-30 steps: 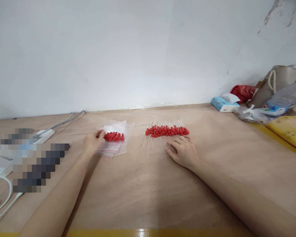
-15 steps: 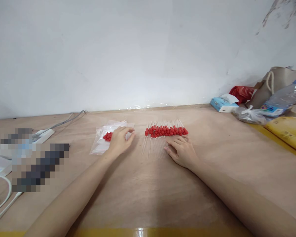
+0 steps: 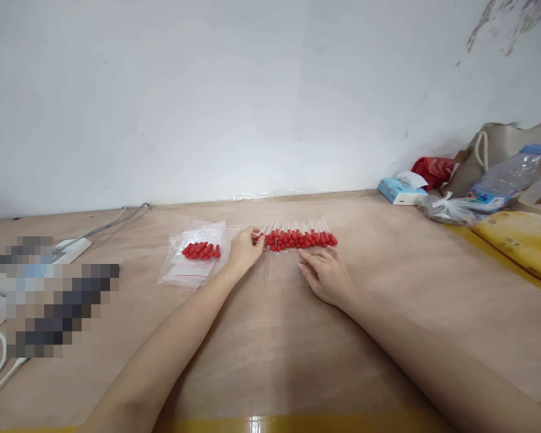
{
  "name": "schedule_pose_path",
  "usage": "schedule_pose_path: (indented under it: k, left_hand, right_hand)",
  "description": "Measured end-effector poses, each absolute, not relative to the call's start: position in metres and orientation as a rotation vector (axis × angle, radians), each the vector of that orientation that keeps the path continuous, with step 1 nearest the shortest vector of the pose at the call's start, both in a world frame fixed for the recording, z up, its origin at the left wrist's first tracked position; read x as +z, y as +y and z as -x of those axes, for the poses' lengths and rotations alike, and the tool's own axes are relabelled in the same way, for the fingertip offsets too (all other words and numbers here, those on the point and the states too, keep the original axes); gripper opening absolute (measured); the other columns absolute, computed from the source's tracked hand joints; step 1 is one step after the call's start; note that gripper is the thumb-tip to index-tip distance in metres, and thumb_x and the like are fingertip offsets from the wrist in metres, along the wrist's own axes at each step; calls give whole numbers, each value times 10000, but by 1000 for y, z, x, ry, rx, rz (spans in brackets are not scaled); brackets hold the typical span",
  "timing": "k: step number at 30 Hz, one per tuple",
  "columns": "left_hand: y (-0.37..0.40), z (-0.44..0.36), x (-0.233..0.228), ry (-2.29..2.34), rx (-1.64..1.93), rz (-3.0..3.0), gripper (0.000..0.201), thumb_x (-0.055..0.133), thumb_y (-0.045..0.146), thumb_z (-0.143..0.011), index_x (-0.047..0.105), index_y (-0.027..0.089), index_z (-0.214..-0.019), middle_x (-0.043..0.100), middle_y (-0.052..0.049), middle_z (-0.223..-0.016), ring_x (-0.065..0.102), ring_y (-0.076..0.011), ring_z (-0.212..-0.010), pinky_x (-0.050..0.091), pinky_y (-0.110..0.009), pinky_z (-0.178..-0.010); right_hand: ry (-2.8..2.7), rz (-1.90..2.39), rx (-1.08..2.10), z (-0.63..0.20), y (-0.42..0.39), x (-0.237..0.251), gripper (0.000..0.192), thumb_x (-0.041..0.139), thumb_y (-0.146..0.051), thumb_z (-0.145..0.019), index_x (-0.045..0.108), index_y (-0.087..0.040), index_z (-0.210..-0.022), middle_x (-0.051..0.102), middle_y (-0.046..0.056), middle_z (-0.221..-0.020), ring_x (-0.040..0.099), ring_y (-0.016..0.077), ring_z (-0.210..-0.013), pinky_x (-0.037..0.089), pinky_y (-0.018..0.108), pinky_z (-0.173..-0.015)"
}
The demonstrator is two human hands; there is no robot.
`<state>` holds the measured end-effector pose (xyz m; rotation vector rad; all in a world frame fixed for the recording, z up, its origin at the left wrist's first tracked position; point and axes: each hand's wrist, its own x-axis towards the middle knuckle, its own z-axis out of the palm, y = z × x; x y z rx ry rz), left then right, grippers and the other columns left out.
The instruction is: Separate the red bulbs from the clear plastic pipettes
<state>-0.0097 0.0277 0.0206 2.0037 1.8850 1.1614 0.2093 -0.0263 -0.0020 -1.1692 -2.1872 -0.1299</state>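
Row of clear thin droppers w/ red rubber bulbs [image 3: 297, 240] lies flat on the light-brown wooden bench [image 3: 270, 349], centre, bulbs lined up away from the person, clear stems pointing back toward them. Just left of the row: small stack of clear zip bags [image 3: 193, 264], top one w/ a cluster of red bulbs [image 3: 201, 250] inside.

Handling, as a judgement: droppers look v. light, stems thin, stiff and prob. brittle (glass or hard plastic, can't tell which), round so they'd roll and slip. Bulbs soft and grippy, so the bulb end or the neck just below it is the safer place to take hold; pinching mid-stem risks a snap. Bags limp, slick.

Left hand [image 3: 244, 248]: at the left end of the row, thumb and forefinger closed to a narrow pinch on the end bulb(s), other fingers curled. Grip looks to be grasping one dropper at its bulb, but whether it's lifted or only touched, can't tell.

Right hand [image 3: 327, 275]: palm down, fingers spread flat over the clear stems on the row's right half, fingertips just short of the bulbs. Grip released, pressing/steadying, nothing held.

Far right, well apart: blue tissue pack [image 3: 399, 187], red plastic bag [image 3: 433, 170], clear water bottle [image 3: 505, 178], yellow package [image 3: 523, 243]. Far left: white cables [image 3: 103, 225].
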Motion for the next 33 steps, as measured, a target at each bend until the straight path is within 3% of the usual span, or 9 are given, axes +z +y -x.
schedule_pose_path:
  k: [14,17,21,24,26,29,33]
  left_hand:
    - [30,17,18,1811,1307,-1501,186,515,268,-785,525,144,-924,642,-40,-713,635,-131,-542,465,-221,-517]
    - [11,24,18,1809,1372,-1547,239,536,301,-771,524,164,-966,634,-30,-730,632,-140,-619,474,-244,-580]
    - [-28,35,14,1684,1382,-1866,279,550,325,-773,528,191,-1017,650,-37,-857,607,-147,-747,474,-277,-691]
    - [-53,36,12,1550,1254,-2135,216,546,294,-790,559,196,-983,646,-44,-946,597,-153,-820,465,-306,-773]
    - [-63,33,11,1471,1208,-2239,192,549,278,-796,570,197,-969,649,-41,-943,593,-159,-872,459,-312,-808]
    - [-68,27,12,1379,1178,-2355,197,559,271,-799,571,206,-985,657,-36,-913,592,-163,-875,462,-317,-806]
    - [-69,23,14,1309,1159,-2481,180,541,261,-813,584,214,-981,657,-42,-883,583,-172,-862,459,-333,-793]
  right_hand:
    - [-2197,1173,-155,-209,-27,-3,345,431,-328,-859,529,-173,-1151,678,50,-841,568,191,-893,258,435,-963]
    - [-2144,1158,-180,-210,-25,-4,345,434,-323,-854,530,-172,-1150,651,77,-960,555,199,-941,287,427,-958]
    - [-2016,1071,-270,-211,-25,-3,459,463,-357,-832,452,-160,-1246,496,140,-1225,455,233,-1123,339,408,-940]
    - [-2040,966,-328,-210,-28,2,494,498,-393,-815,443,-189,-1261,454,128,-1279,421,238,-1161,295,431,-981]
    - [-2123,876,-335,-209,-32,6,424,504,-381,-821,494,-218,-1213,528,92,-1214,445,222,-1134,245,444,-1007]
    - [-2205,740,-326,-206,-36,9,272,501,-332,-838,588,-242,-1079,658,31,-962,521,183,-1006,204,447,-1012]
    - [-2238,701,-325,-201,-38,7,195,476,-298,-857,645,-242,-936,638,-18,-680,536,131,-759,207,436,-985]
